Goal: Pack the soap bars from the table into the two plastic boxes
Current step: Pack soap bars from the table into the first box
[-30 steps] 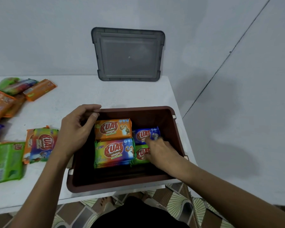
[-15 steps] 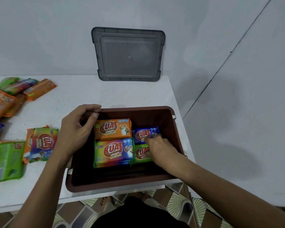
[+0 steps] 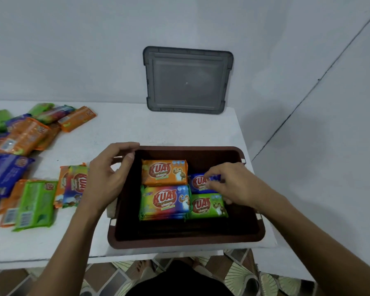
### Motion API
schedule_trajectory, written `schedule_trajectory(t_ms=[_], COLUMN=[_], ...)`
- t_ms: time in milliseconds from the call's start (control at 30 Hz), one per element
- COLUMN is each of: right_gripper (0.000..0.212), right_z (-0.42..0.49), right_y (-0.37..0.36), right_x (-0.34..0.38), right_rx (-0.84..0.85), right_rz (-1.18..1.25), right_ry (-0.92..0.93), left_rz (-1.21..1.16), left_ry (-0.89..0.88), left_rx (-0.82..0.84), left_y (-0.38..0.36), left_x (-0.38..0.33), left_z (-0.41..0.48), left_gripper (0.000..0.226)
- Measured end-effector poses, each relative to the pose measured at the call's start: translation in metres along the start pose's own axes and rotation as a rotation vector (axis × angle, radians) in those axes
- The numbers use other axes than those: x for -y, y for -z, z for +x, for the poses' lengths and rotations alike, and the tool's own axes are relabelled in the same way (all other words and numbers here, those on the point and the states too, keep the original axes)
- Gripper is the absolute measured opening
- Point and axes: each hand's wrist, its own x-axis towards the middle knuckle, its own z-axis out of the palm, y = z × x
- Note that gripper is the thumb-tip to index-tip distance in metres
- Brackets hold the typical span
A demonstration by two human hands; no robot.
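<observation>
Across the white desk [image 3: 137, 133], largest first: at the near right corner, the brown plastic box [image 3: 186, 240]. Behind it, propped against the wall, a grey lid [image 3: 187, 82]. Off to the left, a heap of soap bars [image 3: 19, 142] not yet packed, with a loose rainbow bar [image 3: 75, 184] lying just beside the box. No second box in view.

Inside the box, toward the far side: an orange bar [image 3: 165, 173] at the back left and a rainbow stack [image 3: 165, 201] touching it in front. To their right, a blue bar [image 3: 198, 182] with a green bar [image 3: 207, 206] in front of it.

Steadies the box with the left hand [image 3: 107, 178], fingers curled round the far left corner of the rim. Pinches the blue bar with the right hand [image 3: 235, 186], fingers narrow and closed on its right half, fingertips on the far edge and thumb on the near one.

Judging by looks: light enough for a two-finger pinch, with a firm block inside, so little risk of crushing. Glossy film wrapper, probably slick, and flimsy at the crimped ends. Better to grip across the two long edges of the body than by an end flap. Best to lower flat and slide against the neighbours rather than drop.
</observation>
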Motion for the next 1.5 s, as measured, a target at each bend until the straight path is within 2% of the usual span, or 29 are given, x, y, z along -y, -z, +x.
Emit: schedule_trajectory(t_ms=[167, 267, 333, 433, 533, 733, 833, 967, 1233, 1400, 1500], right_gripper=[0.033, 0.031, 0.03, 0.029, 0.033, 0.045, 0.061, 0.085, 0.076, 0.083, 0.084], right_z=[0.011, 0.027, 0.039, 0.061, 0.089, 0.135, 0.156, 0.176, 0.186, 0.187, 0.187], right_y=[0.025, 0.025, 0.018, 0.0, -0.025, -0.072, -0.096, -0.123, -0.135, -0.134, -0.133], right_x=[0.043, 0.081, 0.106, 0.144, 0.177, 0.229, 0.246, 0.256, 0.251, 0.249, 0.248], right_rx=[-0.223, -0.258, -0.257, -0.211, -0.156, 0.061, 0.187, 0.329, 0.327, 0.314, 0.314], right_rz=[0.027, 0.096, 0.121, 0.132, 0.033, -0.204, -0.357, -0.594, -0.607, -0.587, -0.585], right_ry=[0.137, 0.251, 0.327, 0.381, 0.459, 0.566, 0.565, 0.539, 0.546, 0.544, 0.536], left_rz=[0.011, 0.02, 0.053, 0.209, 0.389, 0.605, 0.647, 0.684, 0.639, 0.547, 0.503], left_ry=[0.038, 0.109, 0.155, 0.206, 0.307, 0.522, 0.613, 0.673, 0.689, 0.742, 0.76], left_rx=[-0.069, -0.107, -0.121, -0.137, -0.156, -0.103, -0.062, -0.018, 0.024, 0.006, 0.011], left_y=[0.021, 0.04, 0.055, 0.081, 0.102, 0.131, 0.136, 0.136, 0.136, 0.137, 0.138], left_x=[0.019, 0.035, 0.049, 0.068, 0.085, 0.117, 0.124, 0.129, 0.13, 0.136, 0.138], left_z=[-0.015, -0.025, -0.031, -0.039, -0.045, -0.056, -0.059, -0.059, -0.054, -0.049, -0.046], left_gripper=[0.024, 0.03, 0.026, 0.021, 0.024, 0.043, 0.055, 0.063, 0.073, 0.088, 0.082])
